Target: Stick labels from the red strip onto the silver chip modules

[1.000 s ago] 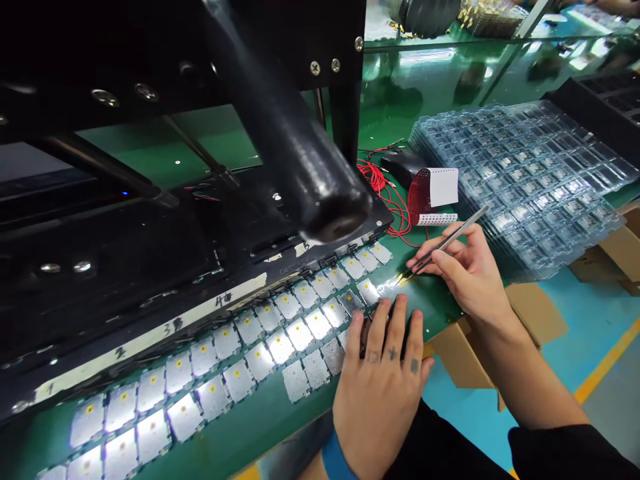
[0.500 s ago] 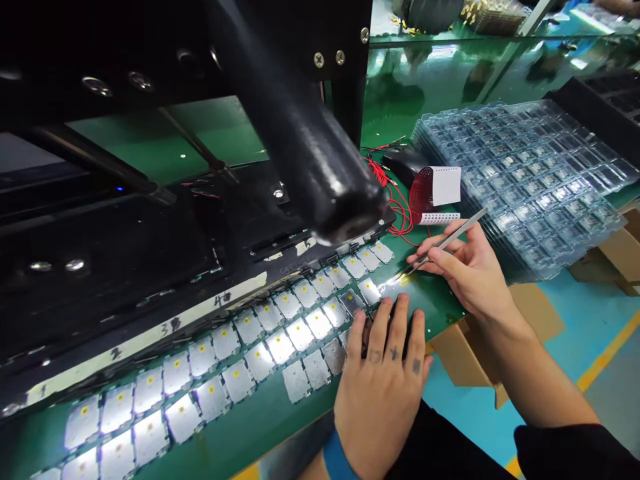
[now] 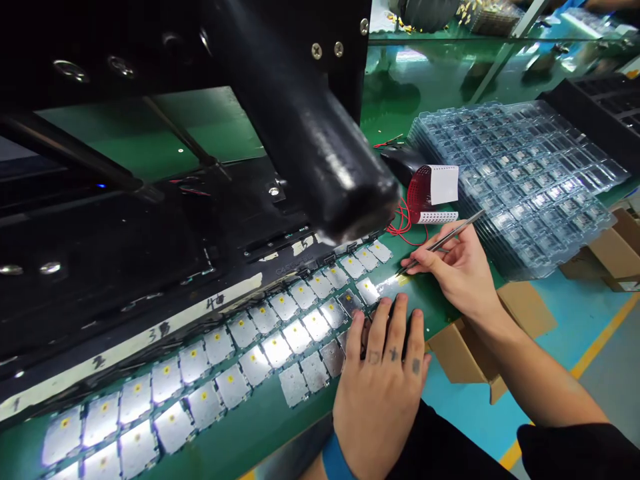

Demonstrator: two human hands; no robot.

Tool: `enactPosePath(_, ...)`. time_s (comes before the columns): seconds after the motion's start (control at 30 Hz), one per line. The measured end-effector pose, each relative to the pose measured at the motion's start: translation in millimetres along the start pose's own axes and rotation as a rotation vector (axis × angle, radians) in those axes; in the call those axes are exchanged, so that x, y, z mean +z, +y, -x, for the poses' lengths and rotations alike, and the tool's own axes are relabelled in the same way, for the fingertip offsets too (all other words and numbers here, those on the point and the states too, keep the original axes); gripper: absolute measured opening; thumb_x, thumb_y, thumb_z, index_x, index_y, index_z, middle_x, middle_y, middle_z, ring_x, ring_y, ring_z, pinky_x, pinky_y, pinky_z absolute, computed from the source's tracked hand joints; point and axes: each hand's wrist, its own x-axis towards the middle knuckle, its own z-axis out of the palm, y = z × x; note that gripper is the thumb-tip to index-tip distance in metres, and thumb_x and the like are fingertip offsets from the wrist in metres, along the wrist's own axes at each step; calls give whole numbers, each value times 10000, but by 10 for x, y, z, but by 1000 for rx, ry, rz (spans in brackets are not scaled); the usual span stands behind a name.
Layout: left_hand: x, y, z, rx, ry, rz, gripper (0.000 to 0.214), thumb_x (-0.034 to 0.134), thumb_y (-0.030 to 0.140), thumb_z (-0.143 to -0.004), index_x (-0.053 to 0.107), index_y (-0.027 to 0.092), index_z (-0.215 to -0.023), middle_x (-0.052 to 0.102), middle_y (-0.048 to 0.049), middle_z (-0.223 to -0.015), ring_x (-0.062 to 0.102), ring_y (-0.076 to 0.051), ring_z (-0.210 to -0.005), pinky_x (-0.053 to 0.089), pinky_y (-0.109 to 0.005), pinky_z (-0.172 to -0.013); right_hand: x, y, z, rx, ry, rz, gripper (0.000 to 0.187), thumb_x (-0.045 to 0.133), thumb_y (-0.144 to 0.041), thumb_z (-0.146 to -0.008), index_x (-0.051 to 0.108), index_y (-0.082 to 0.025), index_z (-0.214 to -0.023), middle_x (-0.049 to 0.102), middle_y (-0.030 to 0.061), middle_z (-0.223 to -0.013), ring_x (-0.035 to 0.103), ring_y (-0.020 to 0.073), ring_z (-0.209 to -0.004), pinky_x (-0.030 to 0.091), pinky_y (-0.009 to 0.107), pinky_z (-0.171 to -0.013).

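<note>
My left hand (image 3: 383, 387) lies flat, fingers stretched out, over the near right end of the rows of small metal-covered circuit boards (image 3: 315, 325). Some boards there are hidden beneath it. Many of the boards carry a yellow dot. In my right hand (image 3: 457, 270) is a pair of metal tweezers (image 3: 443, 242), held like a pen. The tips point down at the green mat (image 3: 425, 303), by a small yellowish patch right of the boards. Whether anything sits between the tips is too small to tell.
A black machine with a thick black handle (image 3: 345, 180) overhangs the boards. Stacked clear plastic trays (image 3: 520, 180) stand at the right. Red wires (image 3: 400, 223) and a red and white strip (image 3: 443, 187) lie behind my right hand. An open cardboard box (image 3: 460, 353) sits below the bench edge.
The tweezers have turned slightly, and their tips have shifted a little left, with my right hand. My left hand stays in place. The view has moved slightly.
</note>
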Motion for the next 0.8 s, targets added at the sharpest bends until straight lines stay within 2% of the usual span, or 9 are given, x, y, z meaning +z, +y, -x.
enactPosePath(0.17, 0, 1, -8, 2, -8, -7, 475, 556, 452, -978, 601, 211, -1384, 551, -66, -1500, 443, -265, -1383, 79, -477, -1262, -3, 12, 13, -18, 24, -8, 404, 806, -309, -822, 419, -266, -929, 696, -55, -726, 763, 159, -685, 679, 248, -606)
enactPosePath(0.4, -15, 7, -9, 2, -7, 7, 475, 571, 434, -971, 600, 202, -1385, 550, -73, -1500, 439, -266, -1385, 61, -473, -1265, -2, 15, 3, -27, 27, 12, 417, 805, -321, -817, 409, -270, -935, 697, -61, -715, 758, 163, -655, 669, 257, -582)
enactPosePath(0.8, -25, 0, -9, 5, -23, 13, 494, 569, 449, -970, 585, 204, -1399, 533, -66, -1517, 435, -264, -1390, 45, -471, -1269, -10, 13, 8, -121, -4, 28, 372, 790, -252, -827, 426, -278, -902, 715, -61, -716, 757, 171, -636, 659, 260, -574)
